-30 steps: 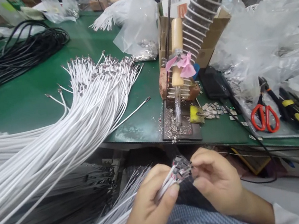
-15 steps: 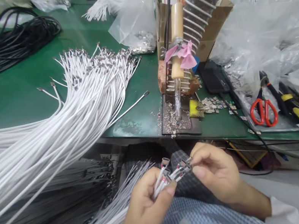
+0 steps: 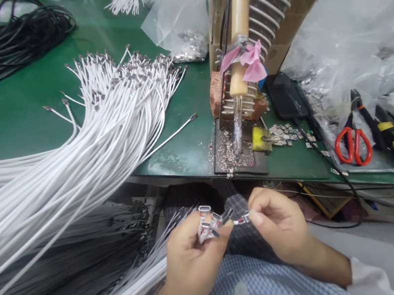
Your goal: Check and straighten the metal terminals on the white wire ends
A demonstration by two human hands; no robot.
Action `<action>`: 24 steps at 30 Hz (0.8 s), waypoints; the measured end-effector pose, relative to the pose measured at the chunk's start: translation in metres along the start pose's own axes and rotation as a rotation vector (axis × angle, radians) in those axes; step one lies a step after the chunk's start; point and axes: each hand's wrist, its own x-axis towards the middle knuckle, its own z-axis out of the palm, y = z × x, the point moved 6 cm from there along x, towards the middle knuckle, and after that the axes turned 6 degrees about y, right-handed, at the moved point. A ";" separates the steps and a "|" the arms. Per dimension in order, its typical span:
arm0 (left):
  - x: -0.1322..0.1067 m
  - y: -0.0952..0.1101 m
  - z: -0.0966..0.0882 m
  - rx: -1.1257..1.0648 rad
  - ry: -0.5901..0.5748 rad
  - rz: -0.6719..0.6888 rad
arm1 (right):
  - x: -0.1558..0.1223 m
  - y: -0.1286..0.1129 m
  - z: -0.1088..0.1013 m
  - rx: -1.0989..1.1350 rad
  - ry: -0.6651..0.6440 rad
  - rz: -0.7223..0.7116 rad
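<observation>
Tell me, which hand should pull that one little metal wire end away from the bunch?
Probably the right hand: its fingertips already pinch the single metal wire end sticking out of the bunch. The left hand is wrapped around the bunch, holding it.

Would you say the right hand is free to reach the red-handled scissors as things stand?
Probably not at once: the right hand is pinching a metal terminal on a wire from the left hand's bunch. The red-handled scissors lie uncovered on the green table, so the path looks open.

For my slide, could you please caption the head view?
Left hand grips white cable ends; right hand pinches one metal connector before a green bench.
</observation>
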 end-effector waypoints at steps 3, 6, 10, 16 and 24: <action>0.003 0.002 0.001 0.061 0.033 0.060 | 0.000 -0.001 -0.003 -0.083 0.041 -0.073; 0.009 0.000 0.004 0.044 0.003 0.033 | -0.001 0.001 -0.007 -0.143 0.044 -0.098; 0.018 -0.003 0.007 0.001 -0.028 -0.051 | -0.001 0.004 -0.017 -0.182 0.154 -0.131; 0.027 -0.003 0.009 -0.012 -0.035 -0.072 | 0.010 -0.013 -0.011 -0.265 0.115 -0.398; 0.034 -0.003 0.007 0.030 0.052 -0.097 | 0.016 -0.010 -0.009 -0.260 0.141 -0.402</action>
